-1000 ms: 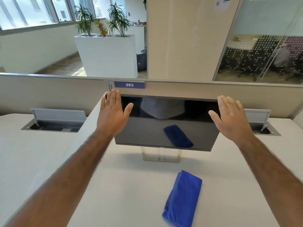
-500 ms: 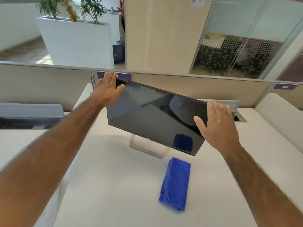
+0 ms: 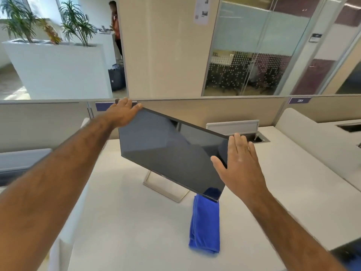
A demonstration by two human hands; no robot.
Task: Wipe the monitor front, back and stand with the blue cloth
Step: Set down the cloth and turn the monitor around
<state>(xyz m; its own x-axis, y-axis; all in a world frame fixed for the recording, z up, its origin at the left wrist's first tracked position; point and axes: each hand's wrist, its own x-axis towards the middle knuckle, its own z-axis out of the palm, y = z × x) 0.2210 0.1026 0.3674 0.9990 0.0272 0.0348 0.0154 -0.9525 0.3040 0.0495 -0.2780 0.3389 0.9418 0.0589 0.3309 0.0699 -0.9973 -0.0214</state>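
A black monitor (image 3: 172, 151) stands on a silver stand (image 3: 166, 189) on the white desk, turned so its left side points away from me. My left hand (image 3: 122, 113) grips the monitor's far upper corner. My right hand (image 3: 237, 163) is pressed flat with spread fingers against the near right edge of the screen. The folded blue cloth (image 3: 205, 223) lies on the desk in front of the monitor's lower right corner, touched by neither hand.
A beige partition (image 3: 214, 108) runs behind the desk (image 3: 127, 231). An open cable hatch (image 3: 246, 132) sits behind the monitor at right. Another desk section (image 3: 312, 163) lies to the right, a white planter (image 3: 58, 69) and a standing person (image 3: 116, 26) beyond the partition.
Both hands have swivelled the monitor, its left side going farther back and its right side nearer to me. The view has shifted right. The cloth has stayed in place.
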